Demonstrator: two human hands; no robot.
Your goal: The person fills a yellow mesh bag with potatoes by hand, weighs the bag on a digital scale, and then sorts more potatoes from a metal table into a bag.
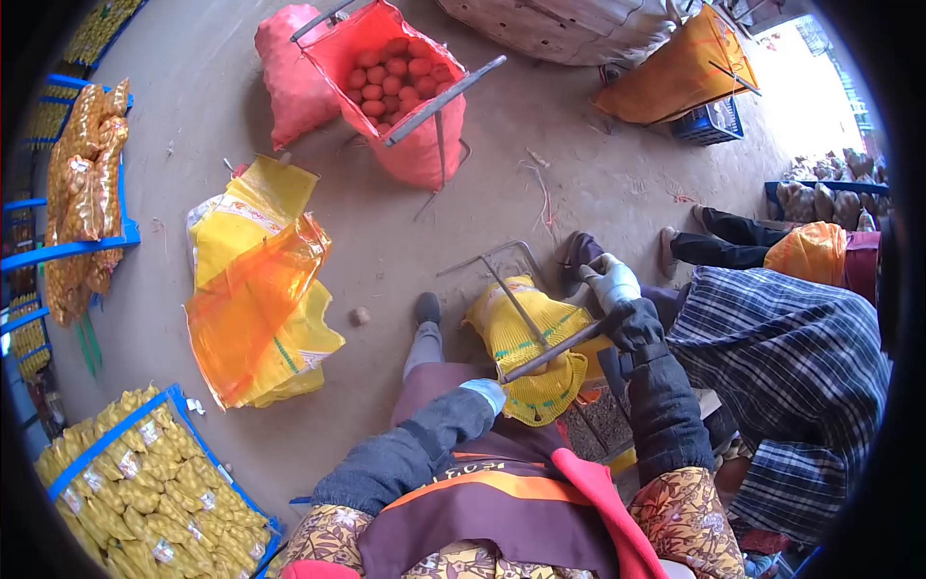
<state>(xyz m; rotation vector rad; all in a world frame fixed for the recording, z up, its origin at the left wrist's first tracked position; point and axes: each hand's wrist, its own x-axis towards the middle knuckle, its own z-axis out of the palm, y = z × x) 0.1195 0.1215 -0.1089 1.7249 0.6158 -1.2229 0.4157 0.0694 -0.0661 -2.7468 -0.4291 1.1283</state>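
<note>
L hand (487, 393) grips yellow sack (526, 338) rim, R hand (615, 286) grip unclear; red sack (424, 145) holds red produce (391, 79).

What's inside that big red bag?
Round reddish-orange produce fills the open top of the red mesh bag. Anything deeper down is hidden beneath that top layer.

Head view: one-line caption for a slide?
Left hand and right hand at a yellow bag on a metal frame.

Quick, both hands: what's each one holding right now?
Left hand: on yellow mesh bag rim; grip cannot be told.
Right hand: closed on metal frame.
</note>
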